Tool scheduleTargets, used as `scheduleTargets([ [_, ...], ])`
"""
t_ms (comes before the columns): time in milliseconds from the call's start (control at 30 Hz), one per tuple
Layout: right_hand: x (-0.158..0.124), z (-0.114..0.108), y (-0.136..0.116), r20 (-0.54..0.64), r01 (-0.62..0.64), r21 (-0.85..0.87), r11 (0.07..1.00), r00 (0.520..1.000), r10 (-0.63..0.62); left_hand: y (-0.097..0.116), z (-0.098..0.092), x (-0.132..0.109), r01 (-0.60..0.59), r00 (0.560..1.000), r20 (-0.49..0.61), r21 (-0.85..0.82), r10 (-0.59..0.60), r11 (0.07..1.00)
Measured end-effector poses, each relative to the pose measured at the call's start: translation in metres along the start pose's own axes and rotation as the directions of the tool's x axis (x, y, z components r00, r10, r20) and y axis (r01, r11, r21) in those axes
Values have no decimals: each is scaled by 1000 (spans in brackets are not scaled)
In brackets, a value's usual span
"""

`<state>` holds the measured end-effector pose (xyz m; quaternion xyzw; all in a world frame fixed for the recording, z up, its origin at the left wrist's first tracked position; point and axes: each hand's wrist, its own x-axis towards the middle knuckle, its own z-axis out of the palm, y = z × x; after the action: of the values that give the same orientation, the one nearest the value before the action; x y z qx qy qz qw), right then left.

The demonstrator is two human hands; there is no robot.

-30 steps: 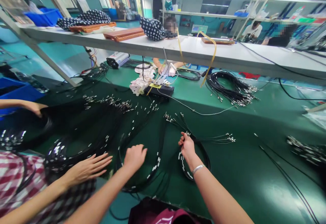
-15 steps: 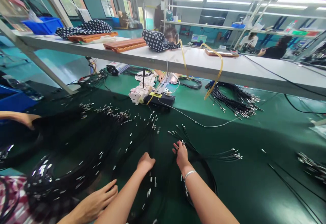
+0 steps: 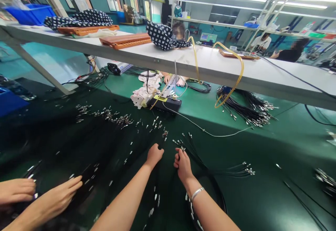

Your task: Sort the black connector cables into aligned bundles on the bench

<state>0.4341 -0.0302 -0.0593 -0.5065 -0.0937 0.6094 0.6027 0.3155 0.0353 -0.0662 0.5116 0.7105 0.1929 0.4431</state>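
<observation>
Co-worker's 2 open hands (image 3: pixel 56 192) rest on the cable spread, far left. Left hand (image 3: pixel 154 155) curled over cables, grip unclear. Right hand (image 3: pixel 183 165) closed on a metal-tipped black cable bundle (image 3: pixel 195 158), lying on the green bench (image 3: pixel 265 147). Looks like lead sorting; next calls for drawing that bundle clear.

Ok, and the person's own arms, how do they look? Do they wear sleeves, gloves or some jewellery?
Both forearms are bare, with no sleeve in view, and neither the left hand nor the right hand wears a glove. The right wrist has a thin silver-coloured bangle. No jewellery shows on the left wrist.
</observation>
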Motion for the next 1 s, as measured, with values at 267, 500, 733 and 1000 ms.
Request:
scheduleTargets([
  [267, -39, 18, -26, 76, 43, 76, 996, 996, -49, 8, -29, -59, -100, 974, 142, -432, 177, 896],
  [500, -66, -6, -38, 108, 79, 223, 972, 989, -105, 9, -21, -51, -67, 997, 21, -183, 72, 981],
  [733, -57, -39, -43, 137, -4, 289, 957, 990, -38, 7, 39, -23, -68, 996, 59, 148, 60, 987],
  [1000, -67, -39, -53, 183, -22, 370, 929, 982, -50, 18, 4, -39, -140, 952, 267, -58, 150, 989],
])
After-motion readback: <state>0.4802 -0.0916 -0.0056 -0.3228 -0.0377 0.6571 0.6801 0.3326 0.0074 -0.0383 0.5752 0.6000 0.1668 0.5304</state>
